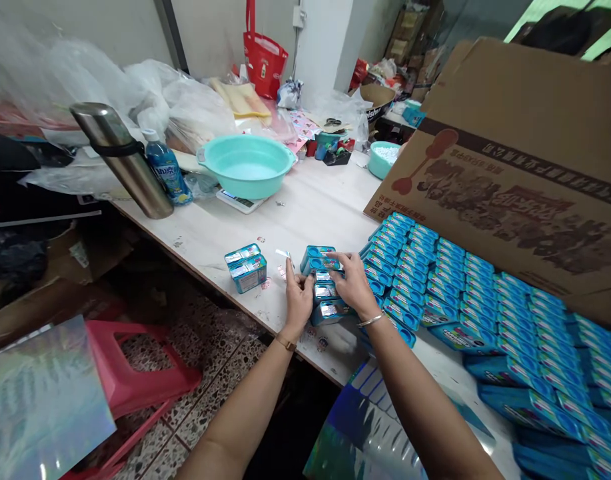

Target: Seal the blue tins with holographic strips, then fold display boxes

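Observation:
Several small blue tins [330,311] stand in a short row near the table's front edge, between my two hands. My left hand [298,300] is at the left side of the row, its index finger raised beside a small white strip [282,253] and its thumb against a tin. My right hand [352,283] reaches over the row from the right, its fingers spread on the tins' tops beside the rear tin [319,259]. Left of my hands sits a separate pair of blue tins [246,268].
Many blue tins [450,287] fill the table's right side before a large cardboard box [510,173]. A turquoise basin [248,167], blue bottle [168,170] and steel flask [128,167] stand behind. A pink stool [135,373] is at lower left; shiny sheets [365,427] lie near my right arm.

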`<state>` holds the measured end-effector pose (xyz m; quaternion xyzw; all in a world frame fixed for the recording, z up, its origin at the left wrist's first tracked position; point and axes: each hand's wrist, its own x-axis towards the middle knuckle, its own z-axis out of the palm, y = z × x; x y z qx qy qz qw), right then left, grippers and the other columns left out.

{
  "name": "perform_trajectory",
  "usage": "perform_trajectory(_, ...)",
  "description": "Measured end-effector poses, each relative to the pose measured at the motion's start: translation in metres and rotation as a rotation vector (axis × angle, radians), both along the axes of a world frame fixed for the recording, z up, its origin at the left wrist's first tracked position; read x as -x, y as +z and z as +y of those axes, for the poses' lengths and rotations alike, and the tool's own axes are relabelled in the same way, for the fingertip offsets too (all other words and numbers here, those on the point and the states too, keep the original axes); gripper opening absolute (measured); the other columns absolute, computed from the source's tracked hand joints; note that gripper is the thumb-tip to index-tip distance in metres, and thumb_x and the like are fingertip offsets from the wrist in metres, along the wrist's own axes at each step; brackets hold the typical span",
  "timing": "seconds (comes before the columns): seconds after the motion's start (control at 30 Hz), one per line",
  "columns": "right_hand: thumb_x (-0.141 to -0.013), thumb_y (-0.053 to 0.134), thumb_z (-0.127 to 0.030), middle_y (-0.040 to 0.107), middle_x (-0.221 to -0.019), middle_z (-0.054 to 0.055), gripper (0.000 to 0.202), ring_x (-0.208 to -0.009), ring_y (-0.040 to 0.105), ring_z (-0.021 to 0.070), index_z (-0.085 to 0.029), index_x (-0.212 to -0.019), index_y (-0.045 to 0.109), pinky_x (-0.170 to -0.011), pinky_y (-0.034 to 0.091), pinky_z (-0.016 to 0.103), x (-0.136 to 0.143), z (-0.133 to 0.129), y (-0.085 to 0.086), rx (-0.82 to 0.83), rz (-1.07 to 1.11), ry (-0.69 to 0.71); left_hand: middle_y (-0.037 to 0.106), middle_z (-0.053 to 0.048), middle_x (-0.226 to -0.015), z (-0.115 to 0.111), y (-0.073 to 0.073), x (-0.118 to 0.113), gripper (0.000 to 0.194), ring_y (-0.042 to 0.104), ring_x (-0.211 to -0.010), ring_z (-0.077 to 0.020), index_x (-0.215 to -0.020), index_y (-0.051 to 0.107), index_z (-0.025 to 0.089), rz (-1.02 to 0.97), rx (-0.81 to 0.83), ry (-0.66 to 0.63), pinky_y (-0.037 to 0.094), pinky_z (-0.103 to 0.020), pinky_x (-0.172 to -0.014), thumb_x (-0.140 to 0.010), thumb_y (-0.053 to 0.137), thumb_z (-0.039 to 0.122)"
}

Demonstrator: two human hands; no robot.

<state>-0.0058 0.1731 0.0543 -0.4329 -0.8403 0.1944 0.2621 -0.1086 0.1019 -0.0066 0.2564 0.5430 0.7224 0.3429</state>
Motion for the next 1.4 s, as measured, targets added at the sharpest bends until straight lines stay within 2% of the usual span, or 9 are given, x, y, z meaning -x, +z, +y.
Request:
perform_trajectory(0.13,-0.081,0.050,-0.009,0.052,-0.106,0.009,0.044,-0.105,0.054,0.0257,-0.025,-0.118,0.067,-0.099,0.045,0.043,-0.002,0.004,0.001,0.025,0.003,0.055,0.049,0.008,-0.068,0.000,0.002,0.002,0.083,0.051,-0.068,-0.0134,-0.156,0.017,0.012,0.039,0.019,0.016,0.043,-0.024,-0.072,-0.086,0.061,0.024)
perform_trajectory(0.3,-0.082,0.041,-0.007,0.056,-0.109,0.011,0.047,-0.101,0.057,0.0238,-0.021,-0.118,0.067,-0.096,0.047,0.043,-0.013,0.005,0.015,0.002,0.089,0.081,0.048,0.008,-0.066,-0.022,0.031,0.014,0.070,0.049,-0.063,-0.0113,-0.146,0.038,0.015,-0.014,-0.107,0.099,0.042,-0.023,-0.067,-0.087,0.065,0.041)
perform_trajectory(0.37,-0.089,0.044,-0.018,0.058,-0.113,0.012,0.039,-0.101,0.058,0.0240,-0.020,-0.122,0.065,-0.090,0.050,0.041,-0.016,0.005,0.030,-0.002,0.143,0.057,0.046,0.007,-0.060,-0.034,0.046,0.021,0.058,0.043,-0.055,-0.0104,-0.127,0.058,0.014,-0.096,-0.147,-0.015,0.038,-0.023,-0.057,-0.088,0.059,0.057)
perform_trajectory(0.5,-0.094,0.049,-0.053,0.062,-0.119,0.011,0.045,-0.104,0.060,0.0230,-0.020,-0.120,0.065,-0.084,0.049,0.035,-0.016,0.005,0.068,0.149,0.120,0.226,0.039,0.006,-0.048,-0.048,0.070,0.032,0.074,0.033,-0.044,-0.0091,-0.086,0.070,0.013,-0.131,-0.116,-0.290,0.029,-0.025,-0.046,-0.084,0.038,0.080)
perform_trajectory(0.67,-0.090,0.049,-0.065,0.069,-0.092,0.007,0.054,-0.084,0.062,0.0208,-0.015,-0.093,0.071,-0.074,0.046,0.030,-0.009,0.009,0.097,0.365,-0.171,0.465,0.035,0.006,-0.049,-0.046,0.079,0.038,0.077,0.032,-0.045,-0.0092,-0.079,0.069,0.013,0.042,-0.054,-0.400,0.028,-0.025,-0.047,-0.084,0.034,0.082)
perform_trajectory(0.8,-0.087,0.059,-0.050,0.069,-0.084,0.004,0.036,-0.080,0.061,0.0188,-0.015,-0.085,0.069,-0.071,0.043,0.027,0.003,0.011,0.092,0.321,-0.206,0.436,0.043,0.004,-0.057,-0.035,0.076,0.050,0.050,0.040,-0.055,-0.0112,-0.073,0.068,0.015,0.350,0.049,-0.398,0.033,-0.026,-0.055,-0.085,0.055,0.062)
perform_trajectory(1.0,-0.095,0.053,-0.035,0.068,-0.095,0.008,0.027,-0.091,0.060,0.0194,-0.017,-0.085,0.070,-0.079,0.041,0.027,0.029,0.018,0.063,0.058,-0.298,0.168,0.056,-0.002,-0.077,-0.007,0.077,0.072,0.025,0.055,-0.071,-0.0157,-0.070,0.066,0.018,0.855,0.274,-0.146,0.038,-0.027,-0.067,-0.086,0.058,0.034)
perform_trajectory(1.23,-0.094,0.052,-0.031,0.063,-0.103,0.016,0.027,-0.107,0.052,0.0300,-0.017,-0.078,0.069,-0.090,0.040,0.040,0.027,0.030,0.043,0.029,-0.311,0.023,0.060,-0.001,-0.063,0.010,0.079,0.078,0.026,0.052,-0.061,-0.0162,-0.065,0.062,0.019,0.842,0.470,-0.197,0.032,-0.027,-0.060,-0.086,0.052,0.030)
perform_trajectory(1.4,-0.098,0.044,-0.037,0.063,-0.107,0.012,0.032,-0.107,0.055,0.0259,-0.018,-0.101,0.069,-0.095,0.042,0.039,0.015,0.038,0.039,0.063,-0.211,0.015,0.062,0.000,-0.067,0.009,0.081,0.076,0.027,0.053,-0.066,-0.0151,-0.065,0.061,0.019,0.776,0.365,-0.250,0.036,-0.026,-0.064,-0.085,0.050,0.035)
